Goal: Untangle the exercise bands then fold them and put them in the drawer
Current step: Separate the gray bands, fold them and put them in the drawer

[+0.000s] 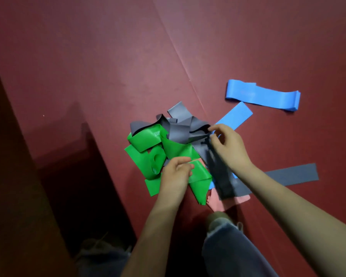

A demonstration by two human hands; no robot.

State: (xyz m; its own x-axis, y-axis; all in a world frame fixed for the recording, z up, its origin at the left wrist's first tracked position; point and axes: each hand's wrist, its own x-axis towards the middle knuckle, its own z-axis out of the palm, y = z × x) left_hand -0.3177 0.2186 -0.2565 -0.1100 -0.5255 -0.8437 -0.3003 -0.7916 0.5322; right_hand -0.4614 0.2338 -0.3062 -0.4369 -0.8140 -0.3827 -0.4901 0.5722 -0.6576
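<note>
A tangled heap of exercise bands lies on the dark red floor mat (88,66). Its green band (146,144) is knotted on the left, and a grey band (180,124) twists through the middle. My left hand (175,175) pinches a loop of the green band at the heap's near side. My right hand (228,145) pinches a black band (222,176) that hangs blurred below it. One blue band (262,95) lies apart and flat at the right. A second blue strip (236,115) pokes out from under the heap. No drawer is in view.
A flat dark grey strip (292,173) stretches right behind my right forearm. A pink band (228,202) lies under the heap's near edge. My bare foot (218,215) and jeans-clad legs are at the bottom. A dark raised ledge (28,176) runs along the left.
</note>
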